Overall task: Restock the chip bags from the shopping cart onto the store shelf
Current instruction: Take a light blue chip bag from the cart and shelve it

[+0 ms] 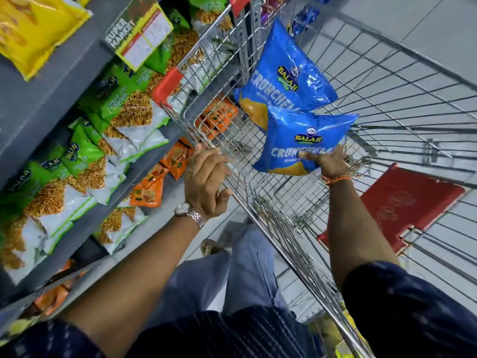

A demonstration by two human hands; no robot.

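Two blue Balaji Crunchex chip bags are in the wire shopping cart (258, 177). My right hand (326, 161) grips the nearer blue bag (304, 135) by its lower edge, holding it up inside the cart. Behind and above it, the second blue bag (281, 71) leans against the cart's end wall. My left hand (206, 182) is closed around the cart's top rail near its red corner cap (166, 85). The grey store shelf (44, 94) runs along the left, just beside the cart.
Green-and-white snack bags (85, 156) fill the middle shelf, orange bags (147, 189) the lower one, and a yellow bag (33, 29) the top. A price tag (140, 34) hangs from the shelf edge. A red flap (402, 205) lies in the cart's seat area. My legs stand between shelf and cart.
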